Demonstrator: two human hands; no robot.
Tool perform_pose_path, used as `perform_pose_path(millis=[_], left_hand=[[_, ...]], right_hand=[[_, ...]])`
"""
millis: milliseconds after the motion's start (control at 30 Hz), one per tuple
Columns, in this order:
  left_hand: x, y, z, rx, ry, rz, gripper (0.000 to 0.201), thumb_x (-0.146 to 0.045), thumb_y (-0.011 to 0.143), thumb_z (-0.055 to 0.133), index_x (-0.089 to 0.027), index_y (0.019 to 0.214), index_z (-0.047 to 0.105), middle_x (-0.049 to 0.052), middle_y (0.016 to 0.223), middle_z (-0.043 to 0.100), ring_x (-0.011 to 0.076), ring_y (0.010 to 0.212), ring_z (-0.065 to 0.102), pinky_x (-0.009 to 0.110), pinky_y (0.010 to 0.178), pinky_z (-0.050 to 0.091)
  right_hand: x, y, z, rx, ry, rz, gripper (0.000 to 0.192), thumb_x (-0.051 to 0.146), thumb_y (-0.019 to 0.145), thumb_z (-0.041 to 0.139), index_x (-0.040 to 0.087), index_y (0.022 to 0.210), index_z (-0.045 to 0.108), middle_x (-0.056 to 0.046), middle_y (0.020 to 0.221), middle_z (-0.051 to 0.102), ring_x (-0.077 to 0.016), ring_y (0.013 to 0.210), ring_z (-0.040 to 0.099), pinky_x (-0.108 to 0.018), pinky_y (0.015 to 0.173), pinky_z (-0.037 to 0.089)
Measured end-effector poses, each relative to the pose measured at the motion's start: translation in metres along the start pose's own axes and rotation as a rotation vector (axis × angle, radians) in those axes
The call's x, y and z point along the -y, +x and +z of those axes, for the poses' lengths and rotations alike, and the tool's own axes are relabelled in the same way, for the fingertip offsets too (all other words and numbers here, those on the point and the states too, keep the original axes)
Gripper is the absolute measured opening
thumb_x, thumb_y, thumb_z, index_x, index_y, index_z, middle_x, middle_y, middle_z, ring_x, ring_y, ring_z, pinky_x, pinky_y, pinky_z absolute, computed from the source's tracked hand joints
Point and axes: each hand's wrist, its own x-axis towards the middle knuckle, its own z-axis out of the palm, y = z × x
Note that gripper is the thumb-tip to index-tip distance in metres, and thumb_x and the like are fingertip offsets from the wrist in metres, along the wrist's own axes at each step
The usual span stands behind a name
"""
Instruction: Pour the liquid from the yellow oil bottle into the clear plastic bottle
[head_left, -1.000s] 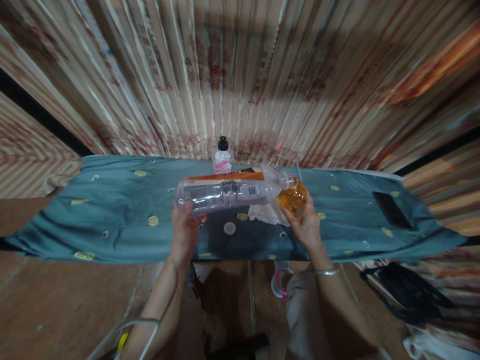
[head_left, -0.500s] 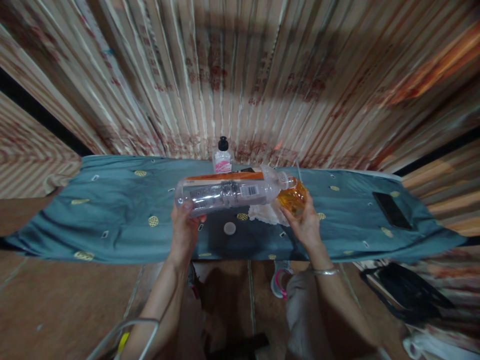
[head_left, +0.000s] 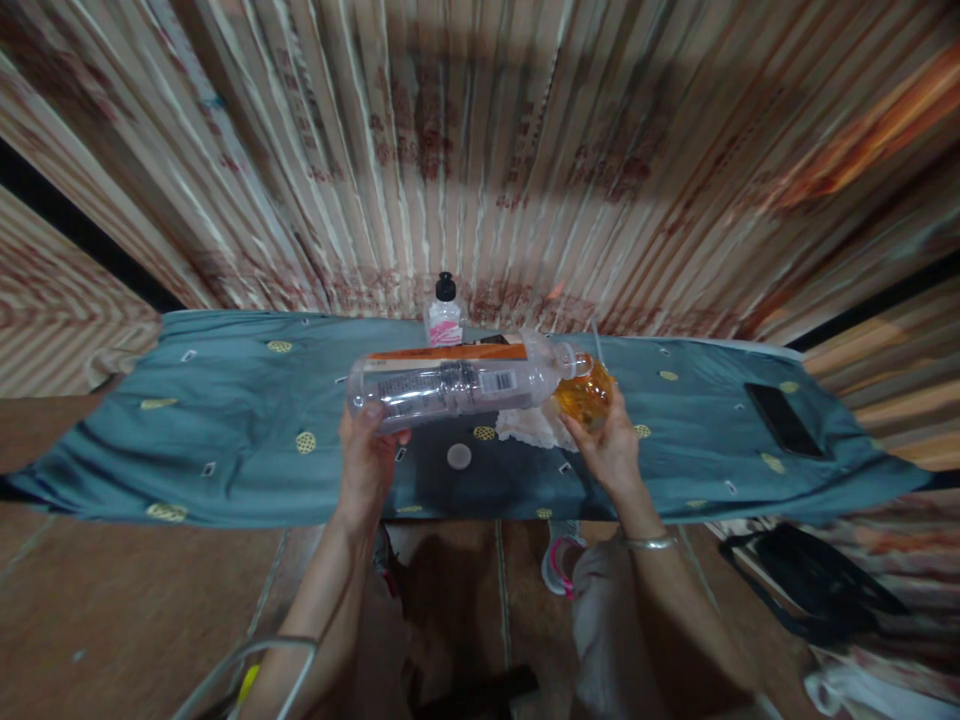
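My left hand (head_left: 369, 450) is closed round the base end of a large clear plastic bottle (head_left: 450, 385) with an orange-edged label. The bottle lies nearly level in the air, its uncapped neck pointing right. My right hand (head_left: 609, 440) grips a small amber container (head_left: 585, 395), clear-walled or filled with amber liquid; I cannot tell which. The big bottle's mouth meets the top of this container, and whether liquid flows is not visible. A round white cap (head_left: 459, 457) lies on the cloth below the bottle. Crumpled white tissue (head_left: 534, 428) sits beneath the neck.
A pump-shaped bottle with a black top and pink label (head_left: 445, 315) stands behind the large bottle. A black phone (head_left: 784, 420) lies on the right of the teal cloth-covered table (head_left: 247, 400). Striped curtains (head_left: 480, 150) hang behind. A black bag (head_left: 817, 580) is at lower right.
Hardly anything differs. Both hands hold the same position, with the large bottle's neck still at the amber container.
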Motion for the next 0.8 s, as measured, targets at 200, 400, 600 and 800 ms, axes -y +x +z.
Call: perform_pose_path(millis=[200, 400, 600, 800], left_hand=[[-0.0003, -0.0009, -0.0008, -0.019, -0.007, -0.008, 0.074, -0.057, 0.067, 0.095, -0.024, 0.130, 0.077, 0.001, 0.085, 0.072, 0.0127, 0.059, 0.055, 0.022, 0.046, 0.041], [0.0012, -0.0009, -0.0046, 0.030, 0.021, 0.027, 0.075, -0.059, 0.074, 0.091, -0.025, 0.138, 0.072, 0.003, 0.088, 0.072, 0.0151, 0.060, 0.056, 0.025, 0.046, 0.042], [-0.0042, -0.0017, 0.0014, 0.001, 0.013, 0.029, 0.061, -0.060, 0.068, 0.093, -0.026, 0.117, 0.078, 0.001, 0.083, 0.068, 0.0112, 0.056, 0.053, 0.020, 0.043, 0.041], [-0.0029, -0.0021, 0.0011, -0.009, -0.010, 0.012, 0.069, -0.057, 0.068, 0.095, -0.026, 0.127, 0.077, 0.002, 0.085, 0.071, 0.0130, 0.058, 0.055, 0.022, 0.043, 0.041]], right_hand=[[0.0019, -0.0002, -0.0007, -0.015, 0.001, -0.011, 0.091, 0.075, 0.091, 0.065, 0.013, 0.156, 0.049, -0.024, 0.142, 0.073, -0.0390, 0.128, 0.074, -0.056, 0.107, 0.063], [0.0021, -0.0010, -0.0003, -0.009, -0.005, -0.011, 0.090, 0.073, 0.091, 0.066, 0.015, 0.158, 0.047, -0.022, 0.144, 0.072, -0.0378, 0.129, 0.074, -0.056, 0.108, 0.063], [0.0029, 0.0002, -0.0014, 0.001, -0.003, -0.013, 0.088, 0.073, 0.092, 0.064, 0.014, 0.156, 0.049, -0.023, 0.144, 0.072, -0.0386, 0.130, 0.073, -0.056, 0.110, 0.062], [0.0039, 0.0006, -0.0021, 0.004, 0.012, -0.005, 0.087, 0.070, 0.090, 0.067, 0.014, 0.155, 0.049, -0.024, 0.146, 0.070, -0.0395, 0.133, 0.071, -0.058, 0.111, 0.061]])
